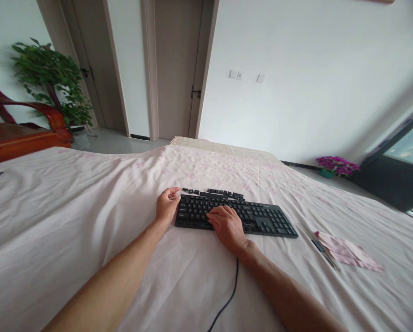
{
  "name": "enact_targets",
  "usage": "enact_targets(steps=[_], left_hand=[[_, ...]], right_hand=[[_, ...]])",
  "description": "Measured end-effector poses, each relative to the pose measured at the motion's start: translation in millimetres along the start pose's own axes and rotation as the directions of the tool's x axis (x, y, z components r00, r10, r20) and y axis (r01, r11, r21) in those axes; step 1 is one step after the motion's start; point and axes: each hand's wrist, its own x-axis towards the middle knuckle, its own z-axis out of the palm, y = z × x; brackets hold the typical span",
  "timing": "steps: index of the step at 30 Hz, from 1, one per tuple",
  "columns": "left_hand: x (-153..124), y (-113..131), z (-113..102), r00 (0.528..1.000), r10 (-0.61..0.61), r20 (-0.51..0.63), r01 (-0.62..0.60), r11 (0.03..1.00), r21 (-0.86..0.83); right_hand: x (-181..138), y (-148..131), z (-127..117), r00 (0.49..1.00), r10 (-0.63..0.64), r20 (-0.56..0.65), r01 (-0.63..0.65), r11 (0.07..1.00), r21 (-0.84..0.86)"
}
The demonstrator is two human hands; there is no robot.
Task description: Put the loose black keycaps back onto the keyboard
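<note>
A black keyboard lies on the pink sheet, some keycaps gone from its near edge. My right hand rests over its middle, fingers stretched side by side on the keys with nothing visibly held. By the keyboard's far left corner is my left hand, its fingers curled toward the thumb. Something small and pale shows between them, too small to name. Loose black keycaps and a long spacebar keycap lie along the keyboard's far side.
A pink cloth lies right of the keyboard, with tweezers and a small dark object beside it. A black cable runs toward me. Beyond the bed are a wooden chair, a leafy plant and purple flowers.
</note>
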Motion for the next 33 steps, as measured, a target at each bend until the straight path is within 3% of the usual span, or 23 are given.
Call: enact_targets(steps=[17,23,33], left_hand=[[-5.9,5.9,-2.3,0.997,-0.076,-0.001,0.076,0.997,-0.006],[-4.2,6.9,-0.5,1.000,-0.024,-0.016,0.024,0.999,-0.041],[-5.1,8.7,-0.1,0.999,-0.041,0.027,0.043,0.994,-0.101]], right_hand=[[-0.4,0.4,-0.2,1.000,0.003,-0.017,-0.003,1.000,0.002],[-2.3,0.4,2.0,0.999,0.021,-0.030,-0.021,1.000,0.001],[-3.4,8.2,2.6,0.992,0.089,-0.093,-0.084,0.995,0.048]])
